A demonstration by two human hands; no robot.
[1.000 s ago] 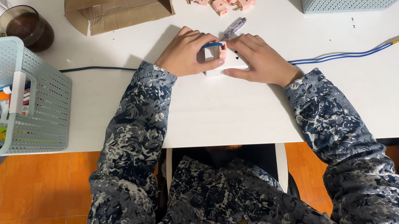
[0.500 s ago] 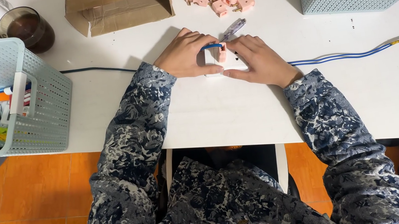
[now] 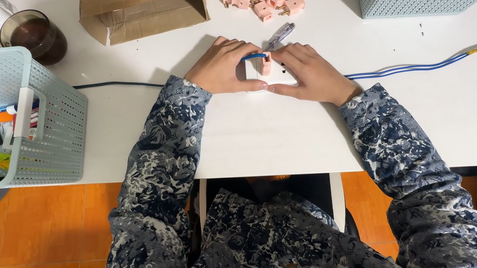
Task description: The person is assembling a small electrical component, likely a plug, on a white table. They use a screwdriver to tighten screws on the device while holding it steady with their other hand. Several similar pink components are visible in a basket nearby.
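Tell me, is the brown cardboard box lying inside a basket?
No, the cardboard box lies on the white table, between the two baskets.

A small pink plastic plug-shaped piece [image 3: 266, 67] stands on a flat white rectangular block [image 3: 271, 76], which lies flat on the white surface [image 3: 265, 136] near its middle. The pink piece sits toward the block's left half, with a short blue wire [image 3: 253, 56] arching just above it. Most of the white block is covered; only its centre and lower right edge show.
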